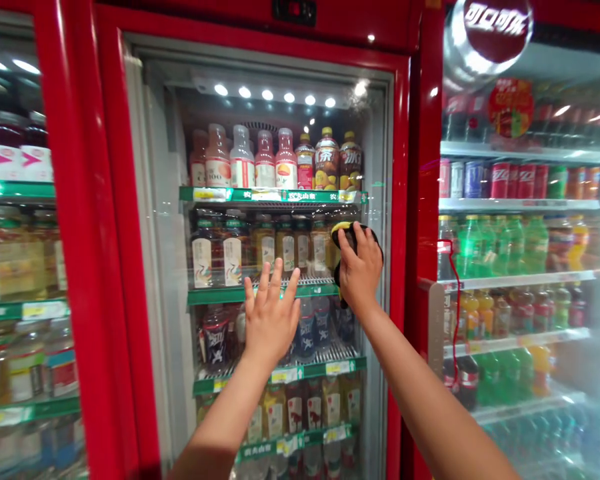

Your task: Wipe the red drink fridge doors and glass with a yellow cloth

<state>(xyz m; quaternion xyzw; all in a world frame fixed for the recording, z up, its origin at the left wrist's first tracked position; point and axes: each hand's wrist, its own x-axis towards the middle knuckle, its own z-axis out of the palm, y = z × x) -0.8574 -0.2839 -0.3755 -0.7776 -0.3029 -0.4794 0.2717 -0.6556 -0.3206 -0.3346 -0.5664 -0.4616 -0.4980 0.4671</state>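
Observation:
A closed glass door (167, 220) in a red frame stands in front of me, with shelves of bottles behind it. My left hand (271, 319) is held up against the glass near its middle, palm toward it, fingers spread and nothing in them. Higher and to the right, my right hand (363, 270) presses a black cloth (374, 238) with yellow edging to the pane. Its fingers lie over the cloth, and part of it hangs below the hand. The palm side of both hands is hidden.
To the right is another drinks fridge (517, 280) with cans and bottles, and a metal door handle (436, 330) beside a hanging red cord (457, 287). A third fridge with bottles (13, 250) is at the left. Red frame posts (75, 233) separate them.

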